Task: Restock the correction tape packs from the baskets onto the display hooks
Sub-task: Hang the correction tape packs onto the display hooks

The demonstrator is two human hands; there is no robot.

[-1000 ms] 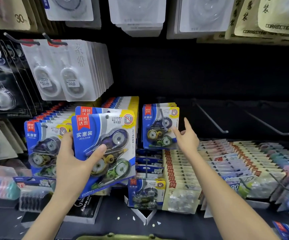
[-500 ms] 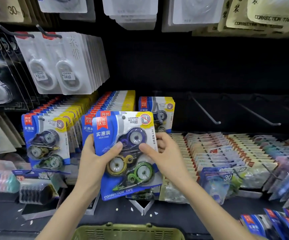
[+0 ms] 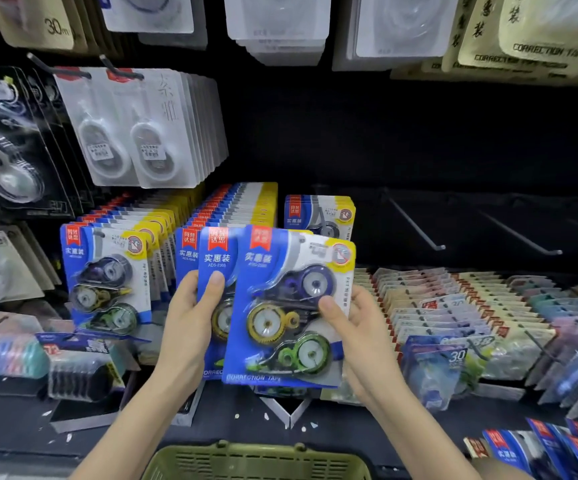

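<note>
My left hand point(image 3: 190, 320) grips a small stack of blue correction tape packs point(image 3: 216, 268), thumb across the front. In front of that stack, my right hand point(image 3: 353, 337) holds one blue correction tape pack point(image 3: 291, 306) by its right edge, thumb on the blister; the pack is shifted right, off the stack. Behind them, rows of the same packs point(image 3: 242, 206) hang on hooks, and a short row point(image 3: 318, 213) hangs on the hook to the right. A green basket point(image 3: 256, 460) shows at the bottom edge.
Bare metal hooks point(image 3: 415, 225) stick out at the right. White tape packs point(image 3: 142, 133) hang upper left. Pale and coloured packs point(image 3: 453, 306) fill the lower right rows. More blue packs point(image 3: 557, 448) lie at the bottom right corner.
My right hand came back from the hanging pack to the stack in my left hand and has drawn the front pack to the right. The view has dropped, bringing the basket into sight.
</note>
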